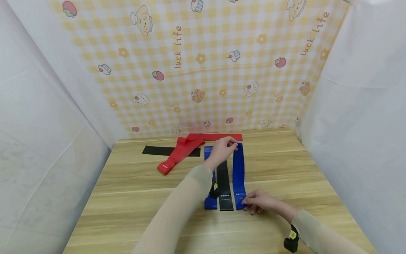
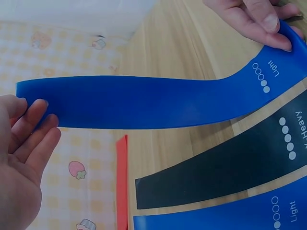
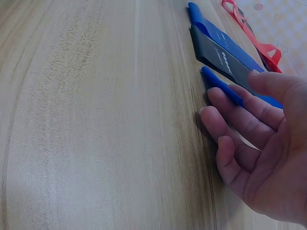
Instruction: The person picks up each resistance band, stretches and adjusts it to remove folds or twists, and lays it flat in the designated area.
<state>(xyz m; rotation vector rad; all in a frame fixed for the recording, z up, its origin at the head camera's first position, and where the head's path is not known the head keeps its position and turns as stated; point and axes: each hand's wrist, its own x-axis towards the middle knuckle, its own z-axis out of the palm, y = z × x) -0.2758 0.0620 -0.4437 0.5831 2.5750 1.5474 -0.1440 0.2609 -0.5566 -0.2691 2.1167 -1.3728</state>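
Note:
My left hand (image 1: 223, 150) pinches the far end of a blue resistance band (image 1: 238, 167) marked "Light", which is stretched flat. At the near end of that band, my right hand (image 1: 261, 201) pinches the right corner beside the print. In the left wrist view, the blue band (image 2: 134, 101) runs from my left hand (image 2: 24, 158) to my right hand (image 2: 256, 21), its far end raised. A black X-Heavy band (image 1: 225, 187) lies alongside to the left. Another blue band (image 1: 210, 204) lies beyond it, partly hidden by my left arm.
Toward the back left, a crumpled red band (image 1: 180, 150) crosses over another black band (image 1: 157, 150). Its red strip (image 1: 219, 137) stretches along the back. The wooden table (image 1: 127, 204) meets a patterned cloth (image 1: 209, 88) behind and white cloth at both sides.

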